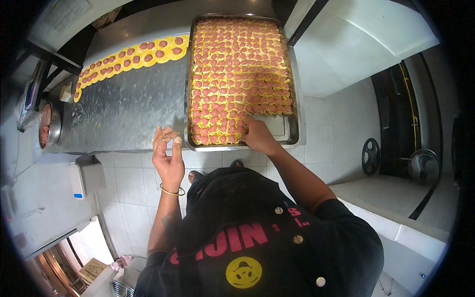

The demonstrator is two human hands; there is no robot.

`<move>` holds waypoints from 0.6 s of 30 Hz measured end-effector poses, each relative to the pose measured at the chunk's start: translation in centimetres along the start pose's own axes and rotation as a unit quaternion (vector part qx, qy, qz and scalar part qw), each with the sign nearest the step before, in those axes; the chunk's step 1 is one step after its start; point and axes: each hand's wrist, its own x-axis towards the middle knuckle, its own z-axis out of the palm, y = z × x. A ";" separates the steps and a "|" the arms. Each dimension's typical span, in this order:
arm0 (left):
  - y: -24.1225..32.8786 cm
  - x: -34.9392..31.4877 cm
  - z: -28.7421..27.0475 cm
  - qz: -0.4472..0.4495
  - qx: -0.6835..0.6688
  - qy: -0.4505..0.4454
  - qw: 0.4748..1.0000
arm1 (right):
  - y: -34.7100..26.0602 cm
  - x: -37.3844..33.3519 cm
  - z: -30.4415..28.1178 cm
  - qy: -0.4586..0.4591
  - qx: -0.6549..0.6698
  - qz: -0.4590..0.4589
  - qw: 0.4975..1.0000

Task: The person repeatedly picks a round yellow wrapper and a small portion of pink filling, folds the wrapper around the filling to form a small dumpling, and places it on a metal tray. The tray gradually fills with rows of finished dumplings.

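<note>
A large metal tray (294,126) holds tight rows of small open-topped dumplings (232,64), pink meat in frilled yellow wrappers. My right hand (258,137) reaches into its near part, fingers closed around a dumpling at the end of the front rows; the fingertips are partly hidden. To the right of that hand, a patch of tray bottom lies bare. My left hand (168,153), wearing a bangle, is raised just left of the tray, palm up, its floury fingers bent and apart with nothing in them. Overlapping round yellow wrappers (116,64) topped with meat balls line the counter's far side.
The dark counter (133,106) is dusted with flour. A metal bowl of meat (55,126) stands at its left end. A white bin (87,179) sits below on the tiled floor. A white wall panel (341,49) rises right of the tray.
</note>
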 end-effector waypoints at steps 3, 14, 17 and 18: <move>-0.2 0.5 -0.9 0.008 0.012 -0.009 1.000 | 0.0 -0.4 -0.9 -0.019 -0.049 0.024 0.998; -12.5 6.7 -12.6 -0.256 -0.292 0.103 0.916 | -13.9 3.7 -0.8 0.035 0.041 -0.010 0.998; -15.4 10.7 -17.4 -0.330 -0.436 0.121 0.829 | -20.7 9.3 6.0 -0.005 -0.016 -0.111 0.994; -16.7 12.1 -18.5 -0.331 -0.448 0.129 0.820 | -22.6 11.7 8.6 -0.038 -0.024 -0.117 0.992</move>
